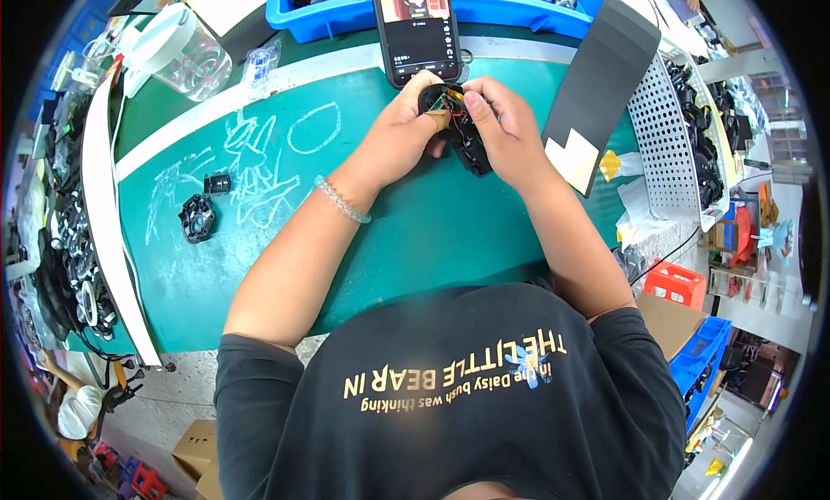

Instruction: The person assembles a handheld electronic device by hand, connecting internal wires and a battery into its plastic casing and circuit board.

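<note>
Just below an upright phone [420, 46], both hands hold a black plastic housing [472, 147] over the green table mat [389, 249]. Thin red and yellow wires and a bit of green board show inside it. My left hand [399, 137], with a clear bead bracelet above its wrist, is closed on the housing's left side, its thumb at the opening. From the right, my right hand [512, 135] grips the other side, thumb on top. Some fingers are hidden beneath. To the left on the mat lie a black molded shell [198, 219] and a small black rectangular part [217, 184].
A blue bin [324, 17] of black parts stands behind the phone. A dark grey board [605, 76] and a perforated white basket [666, 145] occupy the right. At the far left are a clear plastic jug [194, 63] and a white-edged divider [108, 206].
</note>
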